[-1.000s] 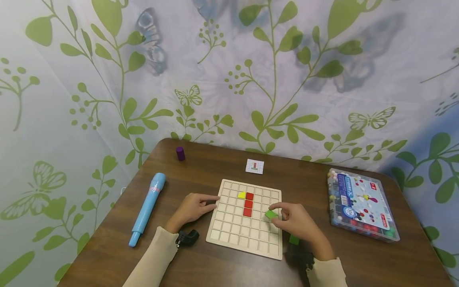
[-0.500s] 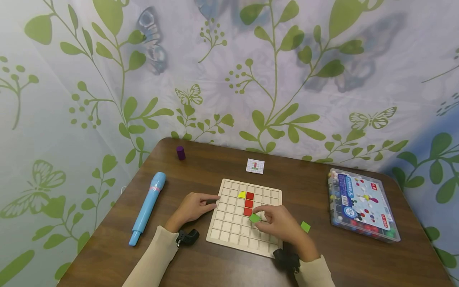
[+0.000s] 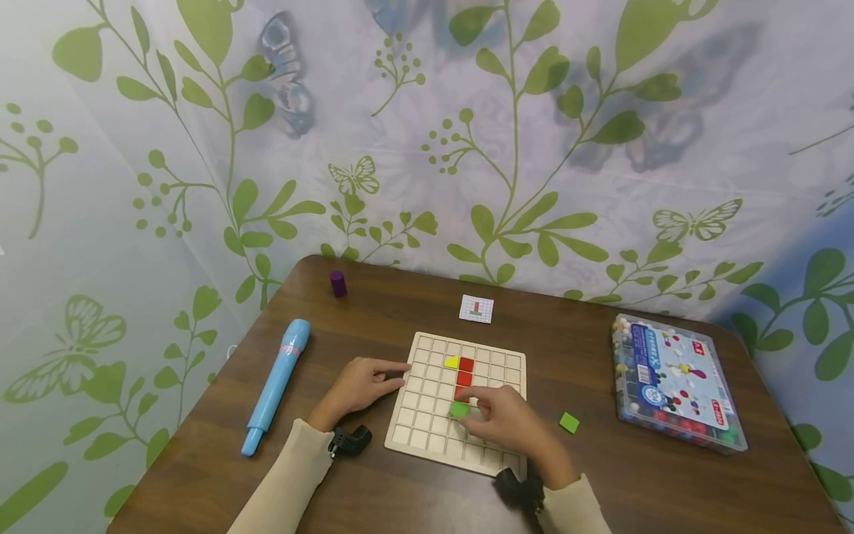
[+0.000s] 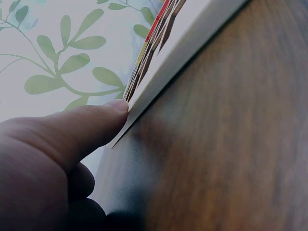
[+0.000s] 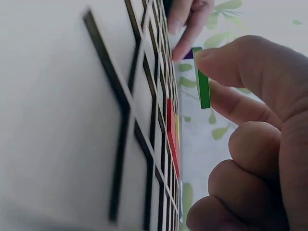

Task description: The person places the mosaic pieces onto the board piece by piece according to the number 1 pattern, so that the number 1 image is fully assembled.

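My right hand [image 3: 503, 417] pinches a thin green square tile [image 3: 458, 409] between thumb and index finger, just below a column of red tiles [image 3: 465, 378] on the wooden grid board [image 3: 415, 439]. In the right wrist view that green tile [image 5: 202, 82] is held on edge, raised off the grid, with the other fingers curled under the palm. A yellow tile with a rounded corner [image 3: 451, 362] lies left of the top red one. At the board's left edge rests my left hand [image 3: 360, 383], thumb and index finger extended; one fingertip [image 4: 118, 106] touches the rim.
Another green tile [image 3: 569, 423] lies on the brown table right of the board. Behind the board is a small pattern card [image 3: 477, 308]. A blue microphone-shaped stick [image 3: 276, 389] and a purple cylinder [image 3: 338, 283] are at left, a clear plastic box [image 3: 677, 382] at right.
My right hand has carried the green tile leftward across the board to below the red column, uncovering the second green tile on the table. The left hand stays at the board's edge.
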Demonstrator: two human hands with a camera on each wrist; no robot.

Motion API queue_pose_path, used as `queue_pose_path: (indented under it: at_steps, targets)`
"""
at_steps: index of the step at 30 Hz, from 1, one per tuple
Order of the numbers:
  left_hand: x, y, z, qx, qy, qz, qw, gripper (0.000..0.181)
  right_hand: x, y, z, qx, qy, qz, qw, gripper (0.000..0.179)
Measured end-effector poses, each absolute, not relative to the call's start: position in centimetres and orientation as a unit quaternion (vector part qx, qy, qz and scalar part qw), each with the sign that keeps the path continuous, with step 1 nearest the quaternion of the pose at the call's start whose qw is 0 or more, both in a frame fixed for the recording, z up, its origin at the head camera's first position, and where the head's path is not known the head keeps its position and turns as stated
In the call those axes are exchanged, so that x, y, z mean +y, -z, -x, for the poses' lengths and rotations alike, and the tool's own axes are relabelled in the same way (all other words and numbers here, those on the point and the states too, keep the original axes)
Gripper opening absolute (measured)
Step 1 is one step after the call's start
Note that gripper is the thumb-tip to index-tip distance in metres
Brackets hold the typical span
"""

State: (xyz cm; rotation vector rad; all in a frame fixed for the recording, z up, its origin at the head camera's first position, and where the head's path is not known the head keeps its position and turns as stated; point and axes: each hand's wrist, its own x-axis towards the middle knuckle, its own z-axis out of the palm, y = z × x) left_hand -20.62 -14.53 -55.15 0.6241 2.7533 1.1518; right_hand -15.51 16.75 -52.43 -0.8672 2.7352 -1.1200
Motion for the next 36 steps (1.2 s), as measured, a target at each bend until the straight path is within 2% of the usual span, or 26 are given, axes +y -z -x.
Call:
queue_pose_path:
  at_steps: [16, 26, 36]
  targets:
    - [-14.5, 55.4, 20.5, 0.902, -0.379, -0.199, 0.047, 0.031, 14.9, 53.0, 16.0, 0.893, 0.339, 0.295, 0.023, 0.027]
    - [-14.5, 55.2, 20.7, 0.903, -0.373, -0.207, 0.043, 0.031, 14.5, 53.1, 16.3, 0.898, 0.335, 0.280, 0.056, 0.028]
    - [-14.5, 55.2, 20.7, 0.904, -0.371, -0.207, 0.042, 0.031, 14.3, 53.1, 16.5, 0.898, 0.334, 0.280, 0.063, 0.030]
